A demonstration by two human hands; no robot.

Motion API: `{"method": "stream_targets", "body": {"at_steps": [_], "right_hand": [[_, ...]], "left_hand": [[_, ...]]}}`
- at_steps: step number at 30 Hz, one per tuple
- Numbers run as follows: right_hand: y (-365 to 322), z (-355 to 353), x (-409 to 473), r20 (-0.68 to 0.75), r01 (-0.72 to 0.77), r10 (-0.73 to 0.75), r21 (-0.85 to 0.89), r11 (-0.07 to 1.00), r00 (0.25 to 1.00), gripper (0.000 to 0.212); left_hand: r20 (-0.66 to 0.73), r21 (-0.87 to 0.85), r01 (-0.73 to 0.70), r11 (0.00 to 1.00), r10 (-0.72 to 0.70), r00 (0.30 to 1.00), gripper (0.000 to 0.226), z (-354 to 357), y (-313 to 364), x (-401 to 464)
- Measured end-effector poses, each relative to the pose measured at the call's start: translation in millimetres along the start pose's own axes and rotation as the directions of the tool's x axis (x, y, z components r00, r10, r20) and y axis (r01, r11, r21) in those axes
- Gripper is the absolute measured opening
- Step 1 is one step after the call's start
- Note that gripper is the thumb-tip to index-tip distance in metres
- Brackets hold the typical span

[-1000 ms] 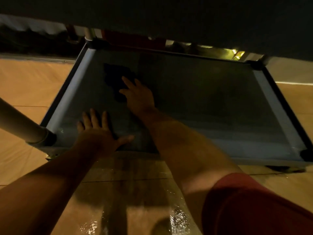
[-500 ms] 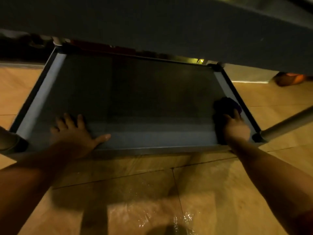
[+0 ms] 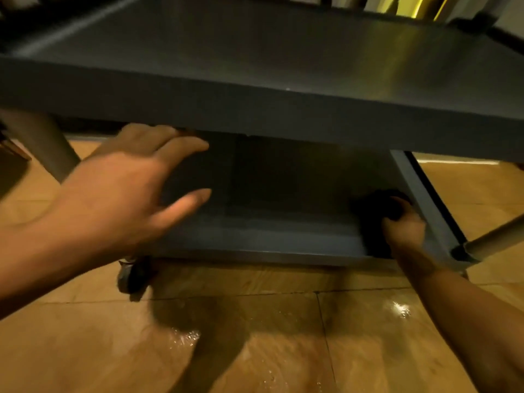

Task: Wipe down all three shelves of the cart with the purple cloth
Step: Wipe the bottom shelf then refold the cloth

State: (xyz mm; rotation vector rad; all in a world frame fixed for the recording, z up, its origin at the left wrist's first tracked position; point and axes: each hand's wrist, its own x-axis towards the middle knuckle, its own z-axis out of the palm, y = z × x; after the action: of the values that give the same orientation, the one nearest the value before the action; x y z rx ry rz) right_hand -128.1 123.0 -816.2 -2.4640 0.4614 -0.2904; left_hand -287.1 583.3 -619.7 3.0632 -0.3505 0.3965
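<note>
- I am looking at the dark grey metal three-shelf cart (image 3: 283,109); its upper shelf is hiding much of the bottom shelf (image 3: 283,194), so I am judging the wipe should be running back under that overhang.
- My left hand (image 3: 122,199) is hovering with fingers spread, gripping nothing; bracing it on the cart frame would help.
- My right hand (image 3: 404,231) is clutching the bunched purple cloth (image 3: 380,207) in the bottom shelf's front right corner; flattening it would cover more.

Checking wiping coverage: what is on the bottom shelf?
The right hand grips the dark cloth in the bottom shelf's right front corner. The upper shelf hides its rear.
</note>
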Motion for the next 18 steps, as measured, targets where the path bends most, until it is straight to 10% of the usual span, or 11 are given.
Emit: {"method": "stream_targets", "body": {"at_steps": [10,18], "right_hand": [[-57,11,-36,0.137,0.13,-0.133,0.029,0.991,0.982,0.042],[-14,-30,15,0.124,0.231,-0.195,-0.483,0.845,0.973,0.035]], "left_hand": [[-0.346,0.093,-0.112,0.989,0.137,0.928,0.061,-34,35,-5],[-0.434,0.23,-0.067,0.971,0.164,0.886,0.067,-23,34,59]]}}
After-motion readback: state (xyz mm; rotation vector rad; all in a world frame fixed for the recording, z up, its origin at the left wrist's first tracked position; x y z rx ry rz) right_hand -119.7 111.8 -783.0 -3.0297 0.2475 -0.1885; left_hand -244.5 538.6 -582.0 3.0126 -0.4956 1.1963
